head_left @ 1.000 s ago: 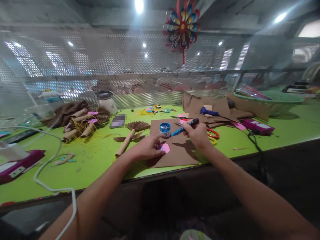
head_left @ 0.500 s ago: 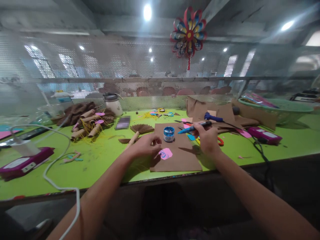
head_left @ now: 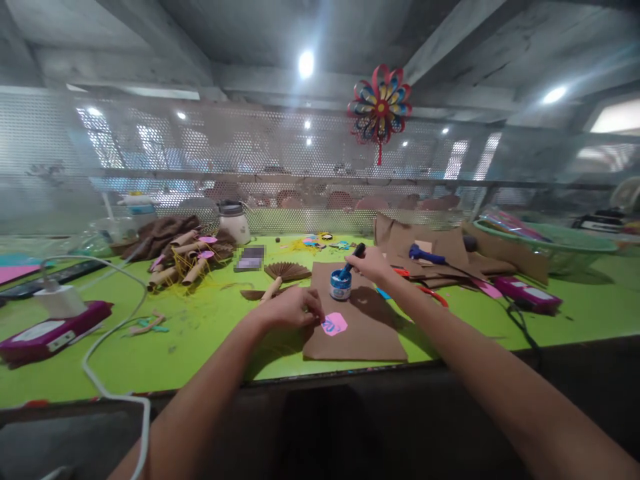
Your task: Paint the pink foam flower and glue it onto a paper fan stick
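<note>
My right hand [head_left: 371,264] grips a paintbrush [head_left: 346,271] with a dark handle and a blue end. The brush slants down into a small open jar of blue paint [head_left: 341,291]. That jar stands on a brown cardboard sheet [head_left: 357,340]. Near the front of the sheet lies a pink paper piece [head_left: 336,325] with blue strokes on it. My left hand [head_left: 297,308] has its fingers bent together at the left edge of the pink paper, holding it down.
Beside my left hand lie a brown paper fan [head_left: 287,270] and rolled cardboard tubes [head_left: 193,263]. A blue glue gun [head_left: 425,255], cardboard scraps [head_left: 450,233] and a green basket [head_left: 560,247] sit at right. A white cable [head_left: 95,340] crosses the left side.
My right hand has moved left and lowered the brush from beside the jar into it. My left hand remains by the pink paper. The view has tilted up slightly.
</note>
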The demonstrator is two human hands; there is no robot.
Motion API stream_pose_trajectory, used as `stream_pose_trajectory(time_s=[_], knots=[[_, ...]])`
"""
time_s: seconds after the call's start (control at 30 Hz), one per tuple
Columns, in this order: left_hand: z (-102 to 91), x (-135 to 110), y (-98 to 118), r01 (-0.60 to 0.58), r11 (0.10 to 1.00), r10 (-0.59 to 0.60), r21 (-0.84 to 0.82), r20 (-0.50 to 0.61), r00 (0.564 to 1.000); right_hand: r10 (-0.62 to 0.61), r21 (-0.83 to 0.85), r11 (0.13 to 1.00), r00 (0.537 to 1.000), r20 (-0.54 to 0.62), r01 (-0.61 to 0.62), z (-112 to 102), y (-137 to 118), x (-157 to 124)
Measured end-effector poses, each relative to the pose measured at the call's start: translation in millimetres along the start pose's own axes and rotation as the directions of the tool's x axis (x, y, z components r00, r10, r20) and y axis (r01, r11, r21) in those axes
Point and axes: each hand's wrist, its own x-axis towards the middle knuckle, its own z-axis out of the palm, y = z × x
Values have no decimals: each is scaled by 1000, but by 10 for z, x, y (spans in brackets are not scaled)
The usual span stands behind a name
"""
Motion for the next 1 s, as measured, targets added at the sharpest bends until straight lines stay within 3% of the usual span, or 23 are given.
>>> stream_pose_trajectory(time_s=[0.1, 0.17, 0.33, 0.47, 0.6, 0.8, 1.0], knots=[[20, 16, -10, -41, 999, 41, -24, -1, 999, -10, 42, 999, 993, 119, 5, 65, 88, 13], [34, 27, -15, -39, 998, 39, -41, -1, 999, -14, 42, 999, 990, 139, 8, 70, 102, -1], [52, 46, -19, 16, 998, -16, -55, -2, 1000, -39, 13, 999, 999, -22, 39, -30, 13, -52], [61, 58, -37, 3, 998, -3, -63, -5, 1000, 25, 251, 968, 986, -164, 18, -166, -56, -78], [63, 63, -48, -7, 997, 6, -72, -4, 1000, 102, 492, 870, 969, -223, 22, -320, -73, -149], [61, 62, -38, 7, 997, -7, -76, 0, 1000, 116, 580, 813, 989, -90, -43, -362, -38, -509], [53, 74, -35, 37, 994, -34, -107, 29, 999, 71, 452, 885, 992, 103, -110, -188, -25, -800]])
